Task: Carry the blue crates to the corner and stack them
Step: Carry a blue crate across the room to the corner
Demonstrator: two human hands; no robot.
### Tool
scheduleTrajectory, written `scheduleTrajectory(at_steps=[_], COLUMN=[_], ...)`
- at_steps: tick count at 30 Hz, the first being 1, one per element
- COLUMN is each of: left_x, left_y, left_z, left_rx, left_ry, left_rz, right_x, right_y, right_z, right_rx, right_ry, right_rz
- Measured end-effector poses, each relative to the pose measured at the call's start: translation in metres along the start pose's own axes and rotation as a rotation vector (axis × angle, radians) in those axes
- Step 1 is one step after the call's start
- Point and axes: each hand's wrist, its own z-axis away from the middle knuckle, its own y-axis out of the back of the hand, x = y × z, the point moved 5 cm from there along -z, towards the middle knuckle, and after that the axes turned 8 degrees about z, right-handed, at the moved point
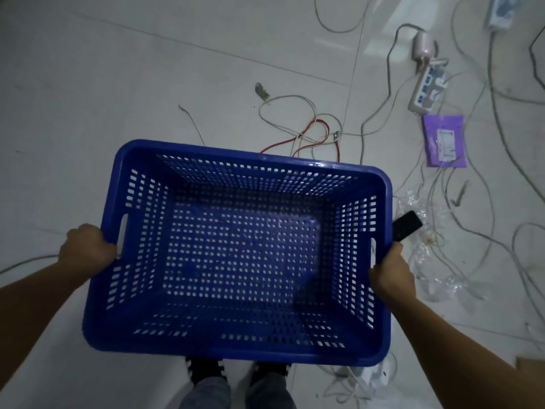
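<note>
Dark shoes (pixel 206 371) and grey trouser legs (pixel 209 392) sit nearest to me, at the bottom edge, on pale floor tiles (pixel 88 84). Above them I log one blue crate (pixel 236 354), perforated, empty, held clear of the floor in front of the body. My left hand (pixel 85 250) is clenched around the crate's left rim by the handle slot; my right hand (pixel 390 271) grips the right rim, fingers curled under the edge. Just beyond the right hand: a black flat object (pixel 408 225) on crumpled clear plastic (pixel 424 252). Farther out: a red wire (pixel 309 134) among white cables (pixel 283 98), a purple packet (pixel 443 141), a white power strip (pixel 427 84) with a pinkish plug-in device (pixel 424 47).
</note>
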Motion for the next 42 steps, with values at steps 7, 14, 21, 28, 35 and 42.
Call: scheduleTrajectory(at_steps=[7,14,21,28,35,42], left_x=[0.010,0.051,0.120,0.176,0.207,0.196], left_y=[0.037,0.119,0.261,0.411,0.580,0.725], left_z=[0.018,0.055,0.124,0.213,0.330,0.417], left_rx=[-0.040,0.036,0.142,0.227,0.371,0.467], left_ry=[-0.095,-0.155,-0.216,-0.327,-0.470,-0.505], left_rz=[0.008,-0.031,0.078,0.149,0.216,0.163], right_x=[-0.009,-0.034,-0.079,-0.118,-0.160,-0.198], right_y=[0.034,0.110,0.270,0.442,0.626,0.761], right_z=[0.014,0.035,0.080,0.149,0.244,0.366], right_rx=[0.001,0.039,0.143,0.257,0.457,0.551], right_ry=[-0.003,0.049,0.146,0.194,0.272,0.350], right_rz=[-0.031,-0.003,0.017,0.000,0.013,0.013])
